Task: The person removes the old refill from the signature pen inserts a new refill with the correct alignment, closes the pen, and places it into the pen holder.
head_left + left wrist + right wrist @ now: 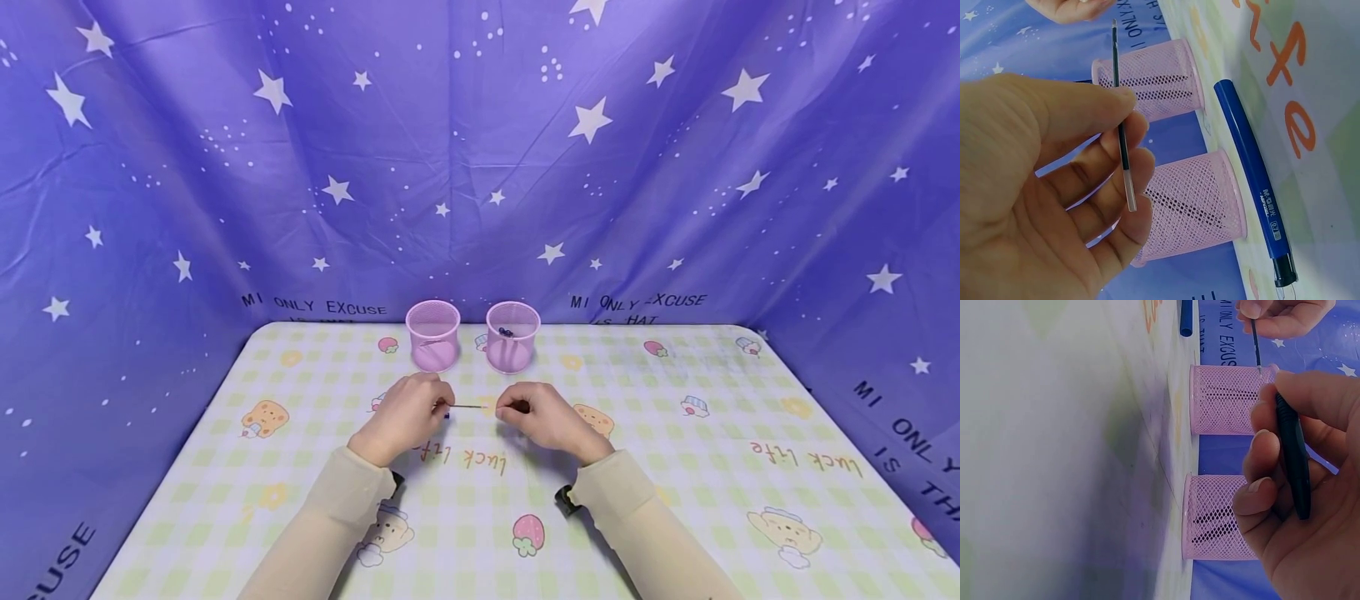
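Between the thumb and fingers of my left hand (pixel 408 412) a thin pen refill (pixel 1116 62) is pinched, dark along most of its length with a clear end. Its tip points across toward my right hand (pixel 543 414). That hand grips a short black tapered pen part (pixel 1294 456) with a ribbed end, thumb against the fingers. The refill's tip is close to the right fingertips in the right wrist view. On the table beside the left hand lies a blue pen barrel (pixel 1247 169) with white print and a black end with a clip.
Two pink mesh cups stand side by side beyond the hands. The left cup (pixel 433 357) has a thin item in it; the right cup (pixel 513 357) has small dark-blue pieces (pixel 506 332). A checked cloth (pixel 480 517) covers the table, with a purple star-print curtain (pixel 450 150) behind.
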Available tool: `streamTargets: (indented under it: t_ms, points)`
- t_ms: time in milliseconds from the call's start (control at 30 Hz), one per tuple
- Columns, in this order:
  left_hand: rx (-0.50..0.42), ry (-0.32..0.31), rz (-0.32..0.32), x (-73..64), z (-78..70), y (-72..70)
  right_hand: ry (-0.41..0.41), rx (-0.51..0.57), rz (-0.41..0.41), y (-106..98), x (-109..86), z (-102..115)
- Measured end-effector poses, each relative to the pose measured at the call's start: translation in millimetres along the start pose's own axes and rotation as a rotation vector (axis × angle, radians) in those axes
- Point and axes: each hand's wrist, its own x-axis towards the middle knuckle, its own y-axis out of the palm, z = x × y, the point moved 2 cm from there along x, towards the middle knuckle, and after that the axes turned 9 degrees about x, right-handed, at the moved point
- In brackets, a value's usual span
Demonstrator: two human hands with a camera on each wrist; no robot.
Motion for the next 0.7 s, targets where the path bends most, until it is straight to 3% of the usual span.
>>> streamTargets:
  t_ms: [700]
  points:
    - [-0.013,-0.043,0.041,1.1,4.3,2.7,-0.005,-0.009,0.016,2.8,0.4,0.5]
